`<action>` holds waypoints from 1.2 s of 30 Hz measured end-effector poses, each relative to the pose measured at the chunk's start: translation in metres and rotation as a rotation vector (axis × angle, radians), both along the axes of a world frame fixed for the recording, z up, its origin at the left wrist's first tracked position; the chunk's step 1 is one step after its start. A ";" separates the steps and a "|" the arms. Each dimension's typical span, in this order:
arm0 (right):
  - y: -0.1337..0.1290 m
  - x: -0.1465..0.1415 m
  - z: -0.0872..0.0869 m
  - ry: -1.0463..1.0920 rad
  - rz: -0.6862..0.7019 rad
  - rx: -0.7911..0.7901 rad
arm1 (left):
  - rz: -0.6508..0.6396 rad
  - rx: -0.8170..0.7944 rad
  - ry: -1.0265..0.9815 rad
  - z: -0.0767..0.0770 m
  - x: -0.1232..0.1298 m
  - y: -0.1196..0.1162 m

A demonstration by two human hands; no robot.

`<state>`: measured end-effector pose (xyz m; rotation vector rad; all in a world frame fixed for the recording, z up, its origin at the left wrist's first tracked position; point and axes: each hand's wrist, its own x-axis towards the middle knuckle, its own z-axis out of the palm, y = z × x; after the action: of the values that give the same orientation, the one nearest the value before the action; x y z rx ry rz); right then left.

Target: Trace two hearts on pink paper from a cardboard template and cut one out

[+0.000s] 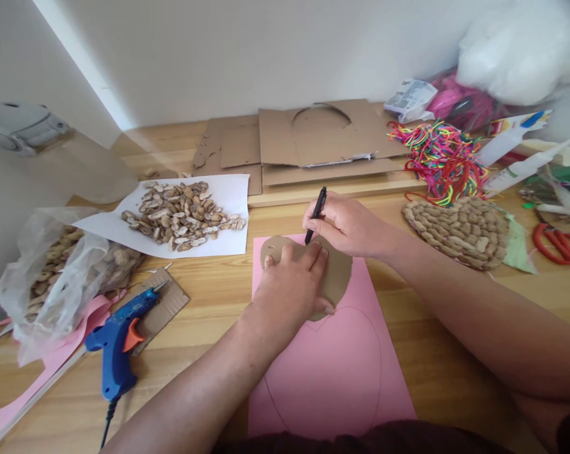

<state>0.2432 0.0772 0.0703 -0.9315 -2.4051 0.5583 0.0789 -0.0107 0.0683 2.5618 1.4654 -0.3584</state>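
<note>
A heart-shaped piece of brown cardboard (337, 277) lies on a pink sheet of paper (332, 372). My left hand (294, 277) rests on the cardboard with its fingers spread, pressing it flat. My right hand (344, 224) grips a black pen (316, 214), whose tip points down at the cardboard's top edge, near the notch of the heart. Whether the tip touches the paper I cannot tell. Below the cardboard, a large drawn heart outline shows on the pink sheet, partly covered by the cardboard and my left arm.
Peanut shells (181, 214) lie on white paper (232, 195); a plastic bag of peanuts (58, 277) sits beside them. A blue glue gun (119, 347) is front left. Cardboard sheets (327, 139) are behind. At right are a shell-covered heart (459, 233), colourful cords (446, 157), glue bottles (526, 167) and red-handled scissors (557, 243).
</note>
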 end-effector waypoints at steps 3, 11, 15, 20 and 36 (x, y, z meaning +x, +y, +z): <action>0.000 0.001 0.001 0.001 -0.003 -0.014 | 0.003 -0.001 -0.001 0.000 0.000 0.000; 0.001 0.002 0.000 0.047 -0.025 -0.056 | -0.001 0.002 0.004 0.001 0.000 0.000; 0.001 0.003 0.000 0.049 -0.021 -0.047 | 0.000 0.003 0.012 0.000 0.001 0.000; 0.002 0.005 -0.001 0.048 -0.031 -0.069 | 0.004 0.003 0.001 -0.001 0.000 0.001; 0.002 0.003 -0.003 0.079 -0.031 -0.108 | -0.007 0.018 -0.014 -0.002 0.000 0.000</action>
<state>0.2465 0.0796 0.0677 -0.9720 -2.3057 0.7057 0.0788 -0.0106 0.0664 2.5791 1.4624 -0.3293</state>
